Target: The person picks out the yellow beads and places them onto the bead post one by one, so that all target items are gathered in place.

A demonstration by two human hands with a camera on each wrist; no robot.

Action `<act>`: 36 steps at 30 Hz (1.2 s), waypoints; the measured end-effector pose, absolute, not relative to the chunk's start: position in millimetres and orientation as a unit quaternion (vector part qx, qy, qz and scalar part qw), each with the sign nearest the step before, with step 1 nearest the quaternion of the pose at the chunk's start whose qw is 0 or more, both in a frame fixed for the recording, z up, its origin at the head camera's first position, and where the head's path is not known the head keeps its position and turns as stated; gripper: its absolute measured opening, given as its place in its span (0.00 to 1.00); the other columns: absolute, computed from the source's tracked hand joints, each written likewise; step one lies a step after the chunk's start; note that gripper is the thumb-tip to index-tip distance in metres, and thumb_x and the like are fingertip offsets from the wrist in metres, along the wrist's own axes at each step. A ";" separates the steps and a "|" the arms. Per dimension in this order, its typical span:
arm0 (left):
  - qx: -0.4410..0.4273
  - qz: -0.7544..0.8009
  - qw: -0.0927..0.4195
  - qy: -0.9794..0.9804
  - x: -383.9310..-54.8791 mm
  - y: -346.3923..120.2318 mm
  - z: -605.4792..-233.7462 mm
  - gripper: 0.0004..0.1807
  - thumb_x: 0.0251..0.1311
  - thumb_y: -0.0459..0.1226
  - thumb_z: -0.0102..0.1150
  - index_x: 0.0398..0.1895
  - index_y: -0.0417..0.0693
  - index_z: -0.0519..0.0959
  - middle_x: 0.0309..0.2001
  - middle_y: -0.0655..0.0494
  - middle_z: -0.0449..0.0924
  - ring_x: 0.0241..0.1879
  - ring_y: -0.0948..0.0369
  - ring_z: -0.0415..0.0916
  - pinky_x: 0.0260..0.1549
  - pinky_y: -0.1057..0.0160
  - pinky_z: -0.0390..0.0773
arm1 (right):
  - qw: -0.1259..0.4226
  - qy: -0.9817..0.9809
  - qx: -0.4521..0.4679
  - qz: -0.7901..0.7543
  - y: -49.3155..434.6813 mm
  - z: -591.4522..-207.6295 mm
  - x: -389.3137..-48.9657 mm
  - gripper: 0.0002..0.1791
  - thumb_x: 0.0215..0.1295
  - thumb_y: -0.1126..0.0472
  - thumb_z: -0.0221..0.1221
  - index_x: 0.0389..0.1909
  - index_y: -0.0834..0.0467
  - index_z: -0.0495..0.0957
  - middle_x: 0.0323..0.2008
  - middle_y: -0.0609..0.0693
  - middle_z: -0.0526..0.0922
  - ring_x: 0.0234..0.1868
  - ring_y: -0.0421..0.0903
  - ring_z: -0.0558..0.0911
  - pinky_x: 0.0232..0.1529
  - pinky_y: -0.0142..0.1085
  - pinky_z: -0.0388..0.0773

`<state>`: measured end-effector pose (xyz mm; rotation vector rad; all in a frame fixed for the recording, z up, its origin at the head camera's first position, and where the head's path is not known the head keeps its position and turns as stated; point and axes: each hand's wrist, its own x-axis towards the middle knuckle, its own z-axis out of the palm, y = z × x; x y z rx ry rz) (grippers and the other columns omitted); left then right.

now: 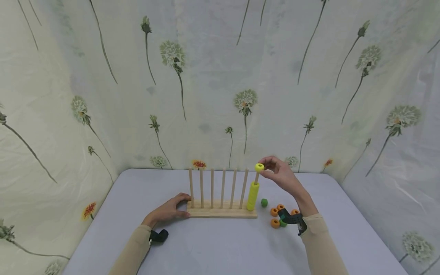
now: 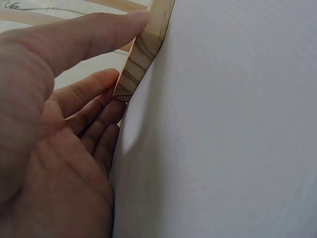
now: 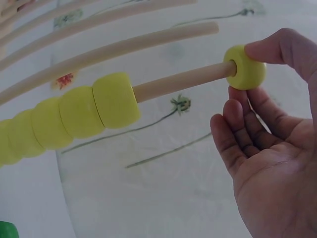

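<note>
A wooden peg rack with a row of upright pegs stands on the table. My left hand holds its left end, thumb along the near side and fingers behind, as the left wrist view shows around the base end. With thumb and fingertips, my right hand pinches a yellow bead at the top of the rightmost peg. The peg's tip sits in that bead's hole. Lower on the same peg is a stack of yellow beads, with bare wood between stack and pinched bead. The other pegs carry no beads.
Right of the rack, orange beads and green beads lie loose on the white table, some close under my right forearm. A flower-printed curtain hangs behind the table and along its sides.
</note>
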<state>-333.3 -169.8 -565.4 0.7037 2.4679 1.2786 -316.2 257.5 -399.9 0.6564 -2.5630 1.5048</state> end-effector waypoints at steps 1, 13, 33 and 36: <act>0.245 0.443 0.136 0.851 -333.5 -169.8 -565.5 0.36 0.51 0.47 0.71 0.63 0.50 0.70 0.68 0.50 0.62 0.72 0.48 0.53 0.69 0.42 0.52 | 0.050 -0.841 0.218 0.493 257.4 -400.4 -316.3 0.18 0.65 0.58 0.62 0.52 0.59 0.72 0.50 0.54 0.76 0.50 0.41 0.77 0.48 0.28 0.76; 0.247 0.437 0.132 0.855 -334.1 -169.4 -567.5 0.36 0.51 0.48 0.71 0.63 0.51 0.70 0.68 0.51 0.63 0.71 0.48 0.54 0.69 0.42 0.53 | 0.047 -0.841 0.218 0.492 257.4 -404.5 -315.4 0.17 0.64 0.58 0.63 0.51 0.58 0.73 0.50 0.53 0.76 0.48 0.41 0.78 0.47 0.29 0.76; 0.261 0.443 0.130 0.848 -332.8 -169.3 -563.7 0.35 0.51 0.45 0.72 0.62 0.47 0.70 0.66 0.49 0.64 0.71 0.47 0.55 0.69 0.41 0.53 | 0.035 -0.844 0.202 0.495 257.8 -407.0 -313.4 0.21 0.65 0.57 0.62 0.54 0.61 0.72 0.53 0.57 0.76 0.52 0.46 0.75 0.51 0.29 0.74; 0.260 0.444 0.130 0.848 -332.8 -169.2 -563.3 0.35 0.51 0.45 0.71 0.62 0.47 0.70 0.66 0.49 0.64 0.71 0.47 0.55 0.69 0.42 0.53 | 0.037 -0.843 0.202 0.497 258.7 -408.0 -314.4 0.20 0.65 0.57 0.62 0.54 0.61 0.72 0.53 0.57 0.76 0.51 0.45 0.75 0.50 0.27 0.74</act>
